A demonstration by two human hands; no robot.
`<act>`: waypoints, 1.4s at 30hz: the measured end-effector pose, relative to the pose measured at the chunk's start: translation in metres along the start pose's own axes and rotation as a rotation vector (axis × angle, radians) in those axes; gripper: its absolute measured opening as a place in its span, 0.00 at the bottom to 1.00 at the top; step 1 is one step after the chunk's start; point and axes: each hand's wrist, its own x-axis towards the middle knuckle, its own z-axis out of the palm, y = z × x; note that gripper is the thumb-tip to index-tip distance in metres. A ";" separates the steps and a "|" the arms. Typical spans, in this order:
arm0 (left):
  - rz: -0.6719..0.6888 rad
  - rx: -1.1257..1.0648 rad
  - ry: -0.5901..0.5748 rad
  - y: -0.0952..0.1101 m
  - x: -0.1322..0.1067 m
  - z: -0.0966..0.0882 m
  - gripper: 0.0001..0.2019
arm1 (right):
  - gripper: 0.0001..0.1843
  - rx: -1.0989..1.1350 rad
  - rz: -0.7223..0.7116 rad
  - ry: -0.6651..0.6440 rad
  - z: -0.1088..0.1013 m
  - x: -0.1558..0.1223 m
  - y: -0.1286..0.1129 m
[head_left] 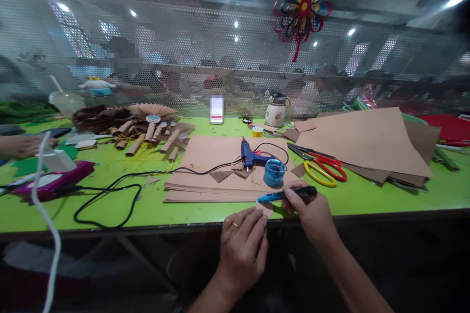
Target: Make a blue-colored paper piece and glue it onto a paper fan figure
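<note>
My right hand [306, 205] grips a black-handled paintbrush [281, 194] whose front part is coated in blue. Its tip touches a small piece of brown paper [266, 209] at the table's front edge. Fingers bunched together, my left hand [244, 237] pins that piece; part of it is hidden beneath them. A blue-smeared paint jar [274, 174] stands just beyond my right hand, on a stack of brown paper sheets [209, 196]. A blue glue gun [251, 156] rests behind the jar, among paper scraps [220, 176].
Yellow-handled scissors [319, 176] and red-handled scissors [336, 164] lie right of the stack. Large brown sheets [367, 137] cover the right side. Paper tubes [135, 145], a purple power strip [55, 181] and a black cord [106, 188] lie left. Another person's hand [31, 146] is far left.
</note>
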 end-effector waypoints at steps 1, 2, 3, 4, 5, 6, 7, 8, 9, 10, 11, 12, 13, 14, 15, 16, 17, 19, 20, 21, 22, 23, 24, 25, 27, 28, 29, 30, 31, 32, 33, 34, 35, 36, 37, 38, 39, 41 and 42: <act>0.000 0.001 -0.001 0.000 0.000 0.000 0.17 | 0.13 -0.001 -0.002 -0.017 0.000 0.000 0.000; 0.001 0.003 -0.003 0.000 0.000 0.000 0.17 | 0.13 -0.001 -0.007 -0.030 0.001 0.000 -0.001; 0.000 0.004 -0.003 0.000 0.000 0.000 0.17 | 0.13 -0.001 -0.011 -0.037 0.001 0.000 -0.001; 0.000 0.005 -0.003 0.000 0.000 0.000 0.17 | 0.13 -0.002 -0.015 -0.039 0.001 0.000 -0.002; 0.000 0.005 -0.001 0.000 0.000 0.000 0.17 | 0.13 -0.006 -0.019 -0.037 0.002 0.000 -0.003; 0.002 0.005 0.003 0.000 0.000 -0.001 0.17 | 0.13 -0.015 -0.021 -0.036 0.002 0.000 -0.003; 0.003 0.004 0.005 0.000 0.001 -0.001 0.17 | 0.13 -0.025 -0.022 -0.034 0.002 0.001 -0.004; 0.006 0.002 0.005 0.000 0.001 -0.002 0.17 | 0.13 -0.032 -0.021 -0.035 0.003 0.000 -0.004; 0.006 0.001 0.002 0.000 0.002 -0.002 0.17 | 0.13 -0.037 -0.021 -0.033 0.003 0.000 -0.004; 0.006 0.000 0.000 0.001 0.002 -0.002 0.17 | 0.13 -0.039 -0.020 -0.030 0.003 0.000 -0.004; 0.005 0.000 0.000 0.001 0.002 -0.002 0.17 | 0.13 -0.039 -0.018 -0.026 0.003 0.000 -0.004; 0.003 0.001 0.001 0.001 0.003 -0.002 0.17 | 0.13 -0.039 -0.017 -0.019 0.003 0.000 -0.003; 0.002 0.002 0.003 0.001 0.003 -0.002 0.17 | 0.13 -0.037 -0.017 -0.013 0.003 0.000 -0.003; 0.001 0.003 0.005 0.001 0.003 -0.002 0.16 | 0.13 -0.036 -0.018 -0.007 0.003 0.000 -0.002; 0.000 0.005 0.008 0.001 0.003 -0.002 0.16 | 0.13 -0.033 -0.019 0.002 0.002 0.000 -0.001; 0.002 0.005 0.010 0.002 0.003 -0.002 0.16 | 0.13 -0.030 -0.022 0.013 0.002 0.000 -0.001; 0.003 0.005 0.011 0.002 0.002 -0.002 0.16 | 0.13 -0.026 -0.024 0.025 0.002 0.000 0.000; 0.005 0.007 0.012 0.002 0.002 -0.002 0.16 | 0.13 -0.021 -0.029 0.040 0.001 0.000 0.000; 0.004 0.010 0.010 0.002 0.001 -0.002 0.16 | 0.13 -0.017 -0.030 0.039 0.001 0.000 0.000; 0.002 0.013 0.007 0.002 0.001 -0.002 0.16 | 0.12 -0.010 -0.027 0.032 0.002 0.000 0.000; 0.000 0.016 0.004 0.002 0.001 -0.002 0.16 | 0.12 -0.004 -0.022 0.021 0.002 0.000 0.000; -0.002 0.018 0.003 0.002 0.001 -0.002 0.16 | 0.12 0.001 -0.017 0.008 0.002 0.000 0.000; -0.003 0.019 0.001 0.002 0.001 -0.002 0.16 | 0.12 0.004 -0.012 -0.006 0.002 0.000 0.000; -0.002 0.018 0.002 0.002 0.002 -0.002 0.16 | 0.13 0.006 -0.008 -0.020 0.002 0.000 0.000; 0.001 0.015 0.005 0.002 0.002 -0.002 0.16 | 0.13 0.002 -0.006 -0.041 0.003 0.000 0.000; 0.004 0.014 0.006 0.002 0.002 -0.002 0.16 | 0.13 -0.001 -0.007 -0.044 0.003 0.000 -0.001; 0.006 0.013 0.008 0.002 0.002 -0.002 0.16 | 0.13 -0.004 -0.009 -0.043 0.003 0.000 -0.001; 0.007 0.012 0.008 0.002 0.002 -0.003 0.16 | 0.13 -0.007 -0.010 -0.039 0.003 0.000 -0.001; 0.007 0.012 0.008 0.002 0.003 -0.003 0.16 | 0.13 -0.012 -0.013 -0.031 0.003 0.000 -0.001; 0.007 0.012 0.006 0.002 0.003 -0.003 0.16 | 0.13 -0.016 -0.015 -0.023 0.003 0.000 -0.001; 0.007 0.013 0.008 0.002 0.003 -0.003 0.16 | 0.13 -0.019 -0.018 -0.016 0.003 0.000 -0.002; 0.006 0.013 0.007 0.002 0.003 -0.003 0.16 | 0.13 -0.021 -0.021 -0.007 0.003 0.000 -0.002; 0.005 0.012 0.006 0.002 0.003 -0.003 0.16 | 0.13 -0.019 -0.022 0.004 0.003 0.000 -0.002; 0.005 0.011 0.006 0.002 0.003 -0.003 0.16 | 0.13 -0.013 -0.022 0.016 0.003 -0.001 -0.002; 0.004 0.011 0.005 0.001 0.003 -0.003 0.16 | 0.13 -0.005 -0.022 0.025 0.003 -0.001 -0.002; 0.002 0.010 0.004 0.001 0.003 -0.003 0.17 | 0.13 0.005 -0.021 0.032 0.003 -0.001 -0.001; 0.002 0.009 0.005 0.001 0.003 -0.002 0.17 | 0.13 0.012 -0.020 0.038 0.003 -0.001 -0.001; 0.001 0.008 0.008 0.000 0.002 -0.002 0.17 | 0.13 0.011 -0.020 0.035 0.002 -0.001 -0.001; 0.000 0.006 0.010 0.000 0.001 -0.002 0.17 | 0.13 0.004 -0.020 0.030 0.002 0.000 -0.001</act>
